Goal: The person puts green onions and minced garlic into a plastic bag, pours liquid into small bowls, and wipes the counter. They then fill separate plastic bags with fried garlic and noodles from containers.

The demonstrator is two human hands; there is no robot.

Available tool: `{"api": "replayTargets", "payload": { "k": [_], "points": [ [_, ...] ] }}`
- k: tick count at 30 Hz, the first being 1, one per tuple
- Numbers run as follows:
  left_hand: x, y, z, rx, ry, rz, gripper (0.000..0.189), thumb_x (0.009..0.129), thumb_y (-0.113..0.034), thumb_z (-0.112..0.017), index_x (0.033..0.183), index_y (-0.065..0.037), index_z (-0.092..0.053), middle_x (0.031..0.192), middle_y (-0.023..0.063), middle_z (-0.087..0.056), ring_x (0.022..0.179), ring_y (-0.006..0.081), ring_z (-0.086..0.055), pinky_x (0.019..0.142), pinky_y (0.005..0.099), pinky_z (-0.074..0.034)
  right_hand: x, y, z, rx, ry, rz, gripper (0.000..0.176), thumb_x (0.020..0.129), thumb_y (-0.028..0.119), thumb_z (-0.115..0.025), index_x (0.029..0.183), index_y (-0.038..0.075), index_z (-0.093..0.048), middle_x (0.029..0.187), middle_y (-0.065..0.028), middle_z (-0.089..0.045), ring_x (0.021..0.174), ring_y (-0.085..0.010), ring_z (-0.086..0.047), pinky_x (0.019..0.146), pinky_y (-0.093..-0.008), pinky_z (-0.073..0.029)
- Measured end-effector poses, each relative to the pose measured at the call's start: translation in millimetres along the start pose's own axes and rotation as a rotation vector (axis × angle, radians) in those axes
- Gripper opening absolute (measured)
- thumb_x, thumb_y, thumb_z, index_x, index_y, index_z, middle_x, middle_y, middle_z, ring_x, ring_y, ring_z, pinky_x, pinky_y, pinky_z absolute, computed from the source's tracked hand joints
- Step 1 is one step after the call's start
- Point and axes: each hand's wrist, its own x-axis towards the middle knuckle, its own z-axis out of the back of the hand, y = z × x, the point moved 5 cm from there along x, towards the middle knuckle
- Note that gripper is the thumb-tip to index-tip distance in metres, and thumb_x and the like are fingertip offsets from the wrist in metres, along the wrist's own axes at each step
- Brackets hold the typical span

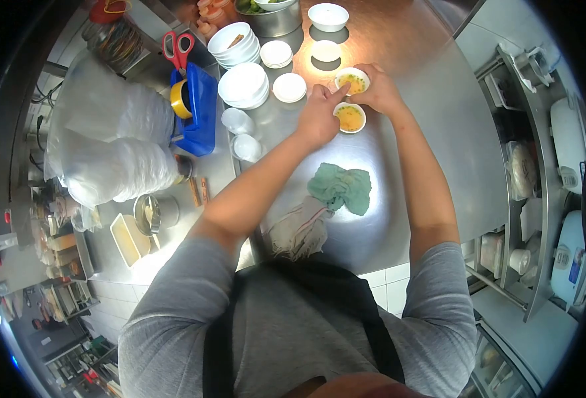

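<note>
Bright overhead light glares off the steel counter (452, 132); fisheye edges bend into black.

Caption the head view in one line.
Left hand and right hand at a bowl of yellow, green-flecked food, a second bowl beside it, on a steel counter.

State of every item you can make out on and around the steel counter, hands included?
Right hand: fingers at far filled bowl's rim
Left hand: index finger over far filled bowl
Far filled bowl: yellow-orange contents, green bits, uncovered
Near filled bowl: similar contents, uncovered
Steel pot: uncovered, green contents
White bowls: stacked
Green cloth: crumpled
Scissors: handles up, blades hidden
</note>
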Motion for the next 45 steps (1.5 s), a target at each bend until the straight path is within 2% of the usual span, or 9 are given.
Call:
{"api": "replayTargets", "payload": {
  "k": [5, 7, 10, 13, 15, 20, 25, 32, 45],
  "points": [
    [-61.7, -25.7, -6.7, 0.145, -0.061, -0.246, 0.062, 0.073, -0.012, -0.068, 0.133, -0.018, -0.052, 0.113, 0.0147, -0.047, 0.105, 0.029, -0.049, 0.087, 0.0391, -0.045, -7.2, -8.3, 7.3, 0.04, -0.058, 0.017, 0.07, 0.052, 0.024, -0.084, 0.116, 0.006, -0.06, 0.113, -0.0143, -0.059, 0.106, -0.0307, -0.057, 0.091, -0.0377, -0.046],
    [-95.6, -46.4, -18.5, 0.106, 0.236, -0.591, 0.051, 0.073, -0.014, -0.069, 0.123, -0.015, -0.06, 0.122, 0.0163, -0.049, 0.111, 0.0299, -0.048, 0.09, 0.0391, -0.043, -9.5, -9.3, 11.0, 0.057, -0.071, 0.01, 0.067, 0.053, 0.021, -0.084, 0.113, 0.005, -0.061, 0.112, -0.0149, -0.059, 0.104, -0.0306, -0.057, 0.091, -0.037, -0.046],
    [-118.8, -46.0, -27.9, 0.157, 0.447, -0.648, 0.04, 0.07, -0.012, -0.07, 0.11, -0.012, -0.066, 0.122, 0.0127, -0.053, 0.109, 0.0282, -0.052, 0.09, 0.0381, -0.044, -12.9, -9.7, 19.0, 0.064, -0.071, -0.015, 0.066, 0.053, 0.021, -0.084, 0.113, 0.005, -0.061, 0.112, -0.0152, -0.059, 0.105, -0.0306, -0.057, 0.091, -0.0367, -0.045],
    [-104.1, -27.9, -31.1, 0.125, 0.587, -0.527, 0.036, 0.067, -0.008, -0.07, 0.103, -0.009, -0.065, 0.111, 0.0087, -0.059, 0.1, 0.0285, -0.057, 0.087, 0.0384, -0.047, -16.8, -8.9, 28.8, 0.06, -0.077, -0.019, 0.066, 0.053, 0.021, -0.084, 0.113, 0.004, -0.061, 0.113, -0.0149, -0.059, 0.106, -0.0306, -0.057, 0.091, -0.0363, -0.045],
    [-70.8, -37.5, 8.6, -0.051, 0.29, -0.627, 0.025, 0.067, -0.006, -0.068, 0.091, -0.009, -0.064, 0.1, 0.0072, -0.061, 0.089, 0.0304, -0.06, 0.079, 0.0397, -0.05, -20.3, -8.8, 37.2, 0.057, -0.075, -0.019, 0.066, 0.054, 0.02, -0.084, 0.113, 0.004, -0.061, 0.114, -0.0144, -0.059, 0.106, -0.0306, -0.056, 0.092, -0.036, -0.045],
    [39.0, -54.2, 81.3, 0.161, -0.056, -0.407, 0.031, 0.074, -0.004, -0.068, 0.104, -0.011, -0.063, 0.1, 0.0108, -0.058, 0.089, 0.0304, -0.06, 0.076, 0.0389, -0.05, -31.4, -22.2, 51.9, 0.023, -0.088, -0.047, 0.065, 0.054, 0.02, -0.083, 0.113, 0.003, -0.06, 0.112, -0.0116, -0.058, 0.105, -0.0292, -0.057, 0.091, -0.0353, -0.045],
    [100.2, -24.2, 22.5, 0.419, -0.024, -0.378, 0.042, 0.075, -0.002, -0.062, 0.11, -0.025, -0.068, 0.11, 0.0054, -0.059, 0.093, 0.0264, -0.062, 0.081, 0.0363, -0.052, -40.5, -40.8, 59.9, -0.024, -0.123, -0.086, 0.064, 0.053, 0.023, -0.085, 0.111, 0.009, -0.062, 0.113, -0.01, -0.06, 0.105, -0.029, -0.057, 0.089, -0.0374, -0.047],
    [93.0, 26.7, -16.0, 0.532, 0.242, -0.31, 0.043, 0.077, -0.001, -0.057, 0.115, -0.019, -0.066, 0.12, 0.0063, -0.057, 0.107, 0.0259, -0.056, 0.089, 0.036, -0.05, -47.6, -49.0, 60.0, -0.032, -0.139, -0.084, 0.067, 0.052, 0.023, -0.084, 0.113, 0.007, -0.061, 0.112, -0.0121, -0.06, 0.105, -0.0309, -0.057, 0.088, -0.0376, -0.047],
    [-4.9, 27.9, 10.9, 0.41, 0.105, -0.082, 0.022, 0.077, -0.011, -0.062, 0.098, -0.005, -0.065, 0.096, 0.0151, -0.058, 0.087, 0.0329, -0.06, 0.077, 0.0424, -0.051, -29.7, 6.8, 39.3, -0.038, -0.122, 0.041, 0.066, 0.053, 0.03, -0.083, 0.112, 0.009, -0.062, 0.109, -0.0116, -0.061, 0.102, -0.031, -0.057, 0.087, -0.0387, -0.047]
  ]
}}
